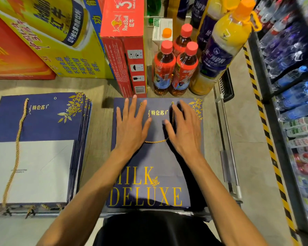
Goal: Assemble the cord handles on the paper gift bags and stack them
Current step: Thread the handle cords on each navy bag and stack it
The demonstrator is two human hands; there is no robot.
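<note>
Pressure looks the key: left hand (132,129) and right hand (184,129) lie flat on the bag (155,157), fingers (133,107) spread, so flatten the cord (155,142) evenly before stacking.

Open strip of wooden surface (98,132) left of navy paper bag (153,160); red cardboard carton (132,68), red-capped bottles (184,71) block beyond.

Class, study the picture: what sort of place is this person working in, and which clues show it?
Probably a shop or supermarket aisle: shelves of bottled water line the right side, big drink cartons are stacked ahead, and red-capped bottles stand beside them.
</note>
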